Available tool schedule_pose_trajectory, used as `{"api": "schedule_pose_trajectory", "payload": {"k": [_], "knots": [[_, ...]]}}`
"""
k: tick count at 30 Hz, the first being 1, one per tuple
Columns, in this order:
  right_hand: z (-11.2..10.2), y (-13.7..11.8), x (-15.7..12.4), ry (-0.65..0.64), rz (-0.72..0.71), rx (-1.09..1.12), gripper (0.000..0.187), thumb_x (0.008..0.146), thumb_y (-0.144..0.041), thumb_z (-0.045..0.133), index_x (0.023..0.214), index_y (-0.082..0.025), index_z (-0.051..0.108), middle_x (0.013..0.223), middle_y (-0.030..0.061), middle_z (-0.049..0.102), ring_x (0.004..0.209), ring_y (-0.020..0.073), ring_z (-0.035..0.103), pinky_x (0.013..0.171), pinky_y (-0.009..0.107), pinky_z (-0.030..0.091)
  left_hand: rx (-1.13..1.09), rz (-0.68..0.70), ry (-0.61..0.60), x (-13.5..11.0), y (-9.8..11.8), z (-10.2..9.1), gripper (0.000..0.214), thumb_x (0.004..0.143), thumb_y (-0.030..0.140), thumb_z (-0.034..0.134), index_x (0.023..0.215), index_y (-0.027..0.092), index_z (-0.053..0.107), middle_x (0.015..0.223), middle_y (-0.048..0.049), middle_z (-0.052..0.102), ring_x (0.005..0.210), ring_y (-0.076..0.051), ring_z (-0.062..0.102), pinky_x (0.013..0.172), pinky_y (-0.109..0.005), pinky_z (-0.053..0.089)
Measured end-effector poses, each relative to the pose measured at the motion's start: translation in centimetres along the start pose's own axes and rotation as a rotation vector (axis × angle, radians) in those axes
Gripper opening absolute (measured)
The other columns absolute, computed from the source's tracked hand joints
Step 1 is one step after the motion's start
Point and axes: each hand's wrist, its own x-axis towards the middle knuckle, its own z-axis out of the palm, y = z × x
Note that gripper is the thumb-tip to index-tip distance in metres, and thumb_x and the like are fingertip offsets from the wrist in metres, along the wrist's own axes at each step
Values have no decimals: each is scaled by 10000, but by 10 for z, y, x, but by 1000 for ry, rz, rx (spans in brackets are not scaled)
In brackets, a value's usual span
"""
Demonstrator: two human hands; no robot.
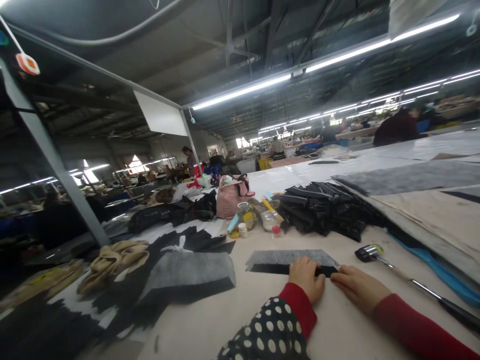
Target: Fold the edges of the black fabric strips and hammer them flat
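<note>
Head view. "Where is the felt strip (288, 258)?"
"On the table (243, 315), under the left hand (306, 278), pressing with curled fingers. The right hand (358, 287) lies spread just beside."
"Risk?"
"Uneven pressure could let it slide."

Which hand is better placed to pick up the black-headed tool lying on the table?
Right, probably: the right hand lies closest to the black-headed tool, while the left hand rests farther away on the dark felt strip.
</note>
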Motion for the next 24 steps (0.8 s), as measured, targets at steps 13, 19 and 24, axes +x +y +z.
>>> {"api": "schedule_pose_trajectory", "payload": {"k": [13, 19, 24], "knots": [[27, 18, -2, 90, -110, -228, 424, 765, -95, 367, 1119, -176, 584, 930, 95, 637, 786, 179, 611, 743, 321, 519, -54, -46, 71, 1, -6, 8, 263, 774, 359, 456, 953, 209, 577, 983, -64, 570, 927, -244, 495, 796, -389, 417], [51, 30, 3, 182, -288, -306, 326, 786, -227, 443, 1056, -222, 625, 1076, 63, 620, 981, 217, 573, 825, 359, 499, -79, -23, 101, 1, -3, 4, 253, 816, 256, 372, 917, 172, 589, 911, -70, 594, 859, -223, 532, 772, -353, 439], [65, 40, 2, 229, -271, -368, 297, 821, -301, 415, 965, -227, 664, 1005, 82, 648, 928, 242, 595, 760, 392, 510, -183, 52, 113, -1, -5, 8, 215, 813, 248, 404, 897, 174, 588, 895, -50, 592, 852, -191, 533, 780, -306, 438]]}}
